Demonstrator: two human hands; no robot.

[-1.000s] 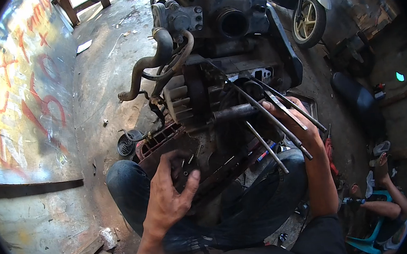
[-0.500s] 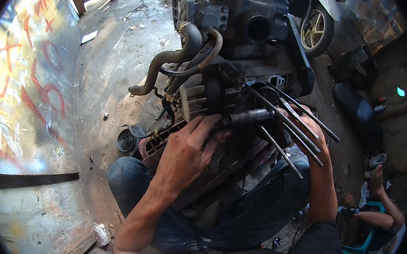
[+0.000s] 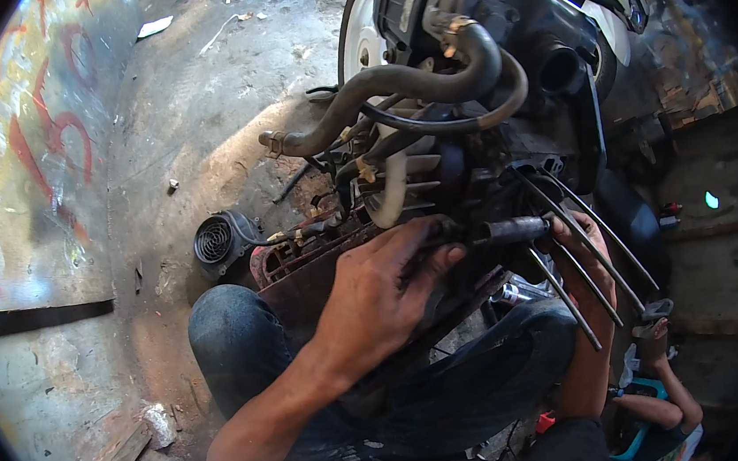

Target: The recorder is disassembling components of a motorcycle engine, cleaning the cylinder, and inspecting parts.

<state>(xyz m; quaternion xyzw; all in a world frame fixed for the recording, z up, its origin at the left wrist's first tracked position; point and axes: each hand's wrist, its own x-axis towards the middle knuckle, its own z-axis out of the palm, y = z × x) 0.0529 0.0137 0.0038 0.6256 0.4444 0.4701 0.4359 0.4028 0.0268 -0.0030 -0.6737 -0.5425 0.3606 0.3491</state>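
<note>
A person sits with knees in blue jeans (image 3: 238,345) parted at 8 and 4 o'clock, apparently to bring a grimy engine (image 3: 425,167), at 12 to 2 o'clock, within reach. A short metal cylinder (image 3: 511,231) lies almost level at 3 o'clock, between the two hands. The left hand (image 3: 379,292) is near the centre, fingers curled and thumb pointing to 3 o'clock, just beside the cylinder's near end; whether it grips anything is hidden. The right hand (image 3: 583,259) is at the cylinder's far end, perhaps to steady it. Long metal rods (image 3: 629,296) slant toward 4 o'clock across that hand, so I cannot tell how firmly it grasps. A thick hose (image 3: 413,84) arches overhead, its loose end toward 11 o'clock, seemingly leaving the left hand room below. A round black grille (image 3: 213,243) rests on the floor (image 3: 196,96) at 9 o'clock.
</note>
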